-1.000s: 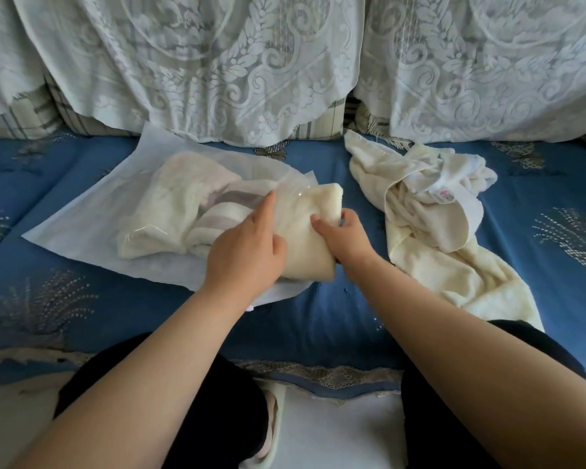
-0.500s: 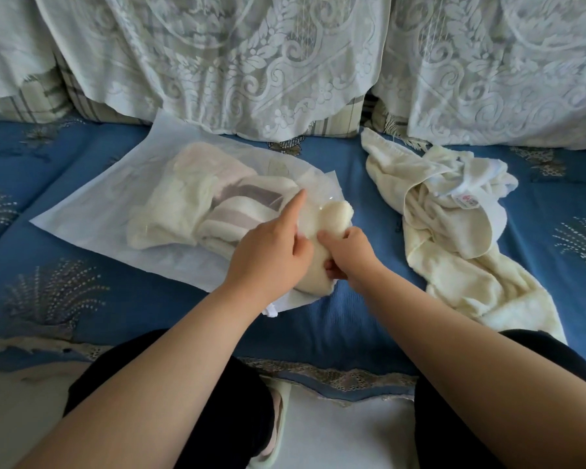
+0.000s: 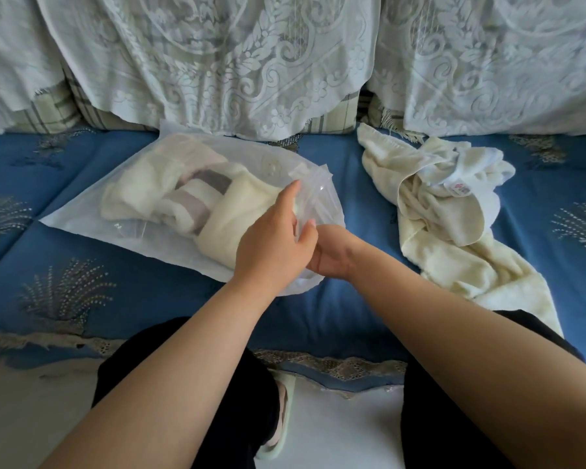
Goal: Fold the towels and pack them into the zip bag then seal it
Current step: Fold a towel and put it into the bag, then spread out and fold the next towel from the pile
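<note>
Zip bag (image 3: 82,228) mouth held by both our hands.
Left hand (image 3: 271,242) pinches the plastic; right hand (image 3: 332,255) grip unclear; stuffing the loose towel (image 3: 454,238) unfolded may block sealing.

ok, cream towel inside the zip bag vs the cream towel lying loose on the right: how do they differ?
1. The packed cream towel is folded into a compact bundle; the loose cream towel is crumpled and spread out.
2. The packed one sits inside the zip bag beside a striped towel; the loose one lies bare on the blue cushion.
3. The left hand and right hand work at the bag's mouth by the packed one; the loose one is untouched.
Both are cream terry.
</note>
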Action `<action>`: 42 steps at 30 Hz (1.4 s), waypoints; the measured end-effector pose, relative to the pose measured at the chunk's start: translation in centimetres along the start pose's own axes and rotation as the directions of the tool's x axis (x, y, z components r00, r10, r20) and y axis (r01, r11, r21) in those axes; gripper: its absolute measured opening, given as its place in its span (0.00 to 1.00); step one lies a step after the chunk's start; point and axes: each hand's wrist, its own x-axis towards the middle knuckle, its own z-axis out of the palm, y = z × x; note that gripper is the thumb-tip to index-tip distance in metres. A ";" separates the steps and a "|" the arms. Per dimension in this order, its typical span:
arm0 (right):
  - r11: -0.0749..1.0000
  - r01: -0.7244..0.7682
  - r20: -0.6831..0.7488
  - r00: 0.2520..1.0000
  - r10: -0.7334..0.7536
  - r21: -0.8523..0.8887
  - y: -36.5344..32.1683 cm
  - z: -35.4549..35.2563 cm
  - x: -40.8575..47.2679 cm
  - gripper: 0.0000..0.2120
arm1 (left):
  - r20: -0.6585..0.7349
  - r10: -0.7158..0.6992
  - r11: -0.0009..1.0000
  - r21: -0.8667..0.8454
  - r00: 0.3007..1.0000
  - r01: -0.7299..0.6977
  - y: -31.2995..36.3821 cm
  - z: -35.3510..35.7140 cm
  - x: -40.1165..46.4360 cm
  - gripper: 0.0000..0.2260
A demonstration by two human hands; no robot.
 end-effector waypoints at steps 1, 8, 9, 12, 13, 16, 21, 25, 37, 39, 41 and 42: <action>1.000 0.009 -0.006 1.000 -0.008 0.027 -0.2 -0.5 -0.7 0.13 | -0.026 0.001 1.000 -0.007 1.000 -0.001 0.4 0.2 0.1 0.25; 0.889 0.030 -0.278 0.944 -0.174 -0.456 -2.3 -5.2 -5.5 0.10 | -0.063 0.076 0.994 -0.078 0.995 -0.081 3.8 2.5 0.7 0.13; 0.743 -0.001 -0.336 0.892 -0.301 -0.669 -2.8 -6.6 -6.3 0.10 | -0.048 0.095 0.992 -0.080 0.994 -0.099 4.3 3.0 0.7 0.12; 0.223 -0.283 -0.358 0.663 -0.657 -0.933 -4.1 -11.9 -8.8 0.15 | 0.038 0.128 0.988 -0.098 0.991 -0.124 5.7 4.5 0.9 0.10; 0.218 -0.332 -0.384 0.606 -0.696 -0.918 -4.4 -13.6 -9.4 0.17 | 0.072 0.135 0.986 -0.104 0.988 -0.128 6.1 5.1 0.9 0.10; 0.393 -0.322 -0.507 0.489 -0.710 -0.861 -4.4 -18.1 -10.3 0.29 | 0.159 0.127 0.987 -0.114 0.979 -0.110 7.2 6.5 1.1 0.09; 0.664 -0.247 -0.692 0.438 -0.573 -0.706 -3.9 -21.4 -10.0 0.35 | 0.323 -0.051 0.901 -0.393 0.945 0.182 8.6 8.3 2.4 0.06; 0.582 -0.198 -0.614 0.291 -0.734 -0.789 -5.2 -20.9 -9.0 0.12 | 0.374 -0.110 0.832 -0.472 0.921 0.291 9.0 8.9 2.5 0.07; 0.233 0.110 -0.049 0.809 -0.585 -0.966 -5.7 -10.5 -17.8 0.06 | 0.857 -0.060 0.293 -0.475 0.512 0.830 10.0 9.7 3.8 0.29; 0.164 0.062 -0.024 0.879 -0.477 -0.984 -4.3 -10.2 -18.0 0.09 | 0.854 -0.068 0.358 -0.461 0.515 0.812 10.2 10.4 3.0 0.14; 0.221 0.043 -0.051 0.914 -0.403 -0.974 -3.7 -10.3 -18.1 0.14 | 0.814 -0.135 0.379 -0.485 0.565 0.789 10.3 10.9 2.5 0.13; 0.299 0.038 -0.082 0.922 -0.379 -0.954 -3.6 -10.5 -18.1 0.17 | 0.777 -0.154 0.445 -0.496 0.610 0.745 10.3 11.1 2.4 0.19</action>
